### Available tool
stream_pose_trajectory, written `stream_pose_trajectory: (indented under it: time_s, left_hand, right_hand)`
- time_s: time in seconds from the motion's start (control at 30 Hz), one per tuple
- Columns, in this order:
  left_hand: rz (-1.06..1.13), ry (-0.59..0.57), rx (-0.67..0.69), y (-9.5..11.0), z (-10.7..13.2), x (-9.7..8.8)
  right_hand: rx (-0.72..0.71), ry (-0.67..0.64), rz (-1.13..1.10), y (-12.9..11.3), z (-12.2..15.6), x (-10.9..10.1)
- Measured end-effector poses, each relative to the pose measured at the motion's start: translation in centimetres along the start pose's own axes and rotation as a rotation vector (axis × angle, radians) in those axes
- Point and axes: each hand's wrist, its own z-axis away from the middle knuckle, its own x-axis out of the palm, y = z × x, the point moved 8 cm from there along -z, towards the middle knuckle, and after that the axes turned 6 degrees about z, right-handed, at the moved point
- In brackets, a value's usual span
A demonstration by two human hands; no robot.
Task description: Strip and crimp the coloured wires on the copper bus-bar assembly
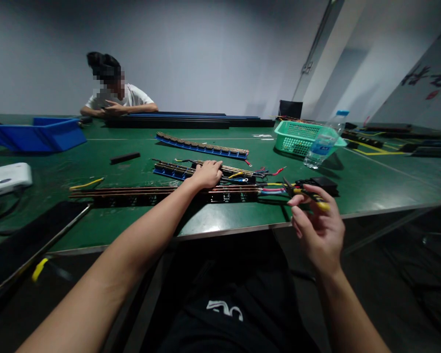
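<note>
Presently, the left hand [207, 174] rests palm-down on the near rail [132, 192], fingers loosely bent, gripping nothing. The right hand [318, 228], off the rail's right end, is closed round pliers [308, 195]. Wires [272, 189] already sit at that end — judged mid-work, with two more rails [202, 145] behind.

- This is an electrical assembly workshop: a broad desk [371, 181] covered with a green work mat fills the middle of the frame.
- Long strips of copper bars [132, 191] in black and blue holders lie across the centre, with coloured wires [272, 172] at their right ends.
- Yellow-handled pliers [310, 195], a hand tool, show at centre right.
- A blue parts bin [36, 135] stands at upper left and a green mesh basket [297, 137] at upper right.
- Long black rails [183, 120] are stacked along the far edge.
- Another person [113, 98] sits at the far side, upper left.
- The walls are bare and grey; yellow lines [375, 147] mark the green surface at far right.
</note>
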Motion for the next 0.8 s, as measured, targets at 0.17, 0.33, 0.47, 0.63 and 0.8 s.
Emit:
stream_pose_trajectory:
  time_s: [0.17,0.33,0.47,0.63,0.8]
  left_hand:
    - [0.007,0.007,-0.002,-0.1,0.0,0.0]
    - [-0.003,0.004,0.008,-0.1,-0.2,0.2]
    - [-0.002,0.007,0.011,-0.1,-0.2,0.2]
    - [-0.008,0.005,0.006,-0.1,-0.1,0.2]
    - [-0.001,0.006,0.016,0.1,-0.1,0.1]
  right_hand:
    - [0.049,-0.003,-0.115,3.2,-2.8,0.8]
    - [0.132,-0.012,-0.208,5.2,-4.9,1.6]
    - [0.242,0.01,-0.211,6.6,-6.0,2.1]
    - [0.235,0.034,-0.017,6.4,-6.2,2.3]
    - [0.045,-0.182,0.277,4.8,-5.9,3.9]
